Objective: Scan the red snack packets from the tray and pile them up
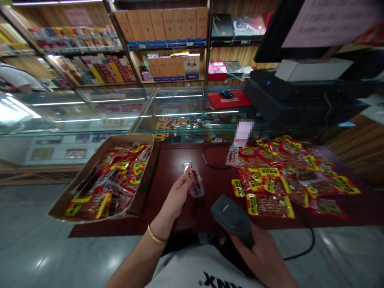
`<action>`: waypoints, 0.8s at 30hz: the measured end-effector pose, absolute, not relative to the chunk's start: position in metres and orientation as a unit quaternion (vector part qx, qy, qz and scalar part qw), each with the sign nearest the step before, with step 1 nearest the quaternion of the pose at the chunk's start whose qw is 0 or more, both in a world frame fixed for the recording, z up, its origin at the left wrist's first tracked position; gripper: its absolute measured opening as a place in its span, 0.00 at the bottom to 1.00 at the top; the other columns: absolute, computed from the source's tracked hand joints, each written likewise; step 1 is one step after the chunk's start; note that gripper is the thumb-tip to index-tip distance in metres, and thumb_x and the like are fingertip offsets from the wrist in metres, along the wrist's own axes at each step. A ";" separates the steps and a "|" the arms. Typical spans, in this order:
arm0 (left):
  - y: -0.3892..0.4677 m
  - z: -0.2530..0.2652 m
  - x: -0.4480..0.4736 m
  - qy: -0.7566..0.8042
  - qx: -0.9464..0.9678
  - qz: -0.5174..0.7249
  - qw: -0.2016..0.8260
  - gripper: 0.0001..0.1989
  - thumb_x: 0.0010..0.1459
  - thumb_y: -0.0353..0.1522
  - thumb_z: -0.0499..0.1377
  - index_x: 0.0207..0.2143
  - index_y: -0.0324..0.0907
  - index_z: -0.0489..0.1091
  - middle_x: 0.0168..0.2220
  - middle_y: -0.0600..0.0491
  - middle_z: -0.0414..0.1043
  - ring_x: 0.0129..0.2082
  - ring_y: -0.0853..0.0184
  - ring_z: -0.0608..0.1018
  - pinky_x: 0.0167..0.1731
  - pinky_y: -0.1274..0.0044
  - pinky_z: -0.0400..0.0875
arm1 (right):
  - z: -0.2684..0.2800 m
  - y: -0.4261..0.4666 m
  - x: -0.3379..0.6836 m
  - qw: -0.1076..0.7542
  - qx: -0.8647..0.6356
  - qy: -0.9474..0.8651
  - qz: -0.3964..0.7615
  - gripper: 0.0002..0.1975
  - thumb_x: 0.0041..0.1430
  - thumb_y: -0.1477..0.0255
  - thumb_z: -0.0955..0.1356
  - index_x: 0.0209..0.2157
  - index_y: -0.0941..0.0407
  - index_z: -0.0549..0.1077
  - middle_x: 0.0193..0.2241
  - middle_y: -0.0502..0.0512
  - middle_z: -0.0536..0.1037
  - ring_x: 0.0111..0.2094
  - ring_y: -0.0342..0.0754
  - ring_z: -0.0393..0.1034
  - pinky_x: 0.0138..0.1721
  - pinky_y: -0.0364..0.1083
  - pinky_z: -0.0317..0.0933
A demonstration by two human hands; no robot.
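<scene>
The left hand [179,194] has its grip pinched around one end of a clear plastic snack pack [195,183], held over the tabletop [171,164] between the cardboard box [147,182] and the loose pile of snack packets [271,184]; the right hand [264,250] has its grip wrapped around a barcode scanner [231,216]. The snack pack looks slick and is held by one end only, so a bump from the scanner could twist it free. The black cord [313,238] loops out past the front edge near the pile; if it snagged, a tug might drag packets off, above all the yellow-and-red packet [270,206] lying nearest that edge. The box seems to reach past the tabletop's left end, so a knock there could tip it. Open wood lies around the left hand, bounded by the box, the glass display counter [144,114] behind and the pile; the scanner's side is tighter.
</scene>
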State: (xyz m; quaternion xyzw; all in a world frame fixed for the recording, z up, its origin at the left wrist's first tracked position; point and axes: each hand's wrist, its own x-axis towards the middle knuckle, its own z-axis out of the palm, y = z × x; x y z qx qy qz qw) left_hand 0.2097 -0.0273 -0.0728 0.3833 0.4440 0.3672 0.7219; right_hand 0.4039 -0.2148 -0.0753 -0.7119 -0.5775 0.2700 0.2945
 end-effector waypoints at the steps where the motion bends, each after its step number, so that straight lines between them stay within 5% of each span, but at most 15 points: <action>1: -0.028 -0.075 0.213 0.446 0.383 0.364 0.722 0.23 0.54 0.42 0.69 0.48 0.40 0.75 0.42 0.46 0.82 0.40 0.59 0.83 0.39 0.72 0.77 | -0.072 -0.214 0.403 0.311 -0.712 -0.566 0.275 0.19 0.61 0.64 0.67 0.49 0.57 0.79 0.43 0.61 0.86 0.45 0.58 0.82 0.49 0.52 0.73; 11: -0.001 -0.076 0.347 0.344 0.390 0.236 0.821 0.13 0.53 0.27 0.64 0.43 0.40 0.75 0.37 0.49 0.80 0.30 0.68 0.80 0.30 0.78 0.75 | -0.084 -0.245 0.430 0.402 -0.781 -0.428 0.214 0.19 0.63 0.57 0.66 0.25 0.54 0.77 0.17 0.53 0.78 0.23 0.52 0.77 0.33 0.46 0.73; 17: 0.027 -0.048 0.463 0.297 0.385 0.146 0.862 0.06 0.57 0.27 0.62 0.38 0.37 0.73 0.34 0.46 0.78 0.30 0.65 0.81 0.33 0.74 0.77 | -0.091 -0.256 0.439 0.420 -0.794 -0.397 0.187 0.21 0.61 0.54 0.68 0.22 0.53 0.75 0.15 0.52 0.77 0.17 0.49 0.73 0.20 0.43 0.67; 24: 0.008 -0.048 0.358 0.307 0.474 0.261 0.783 0.17 0.57 0.30 0.65 0.50 0.41 0.74 0.49 0.44 0.79 0.40 0.65 0.81 0.36 0.77 0.75 | -0.087 -0.250 0.441 0.377 -0.794 -0.420 0.226 0.25 0.61 0.48 0.66 0.24 0.54 0.78 0.16 0.55 0.80 0.19 0.52 0.76 0.27 0.45 0.72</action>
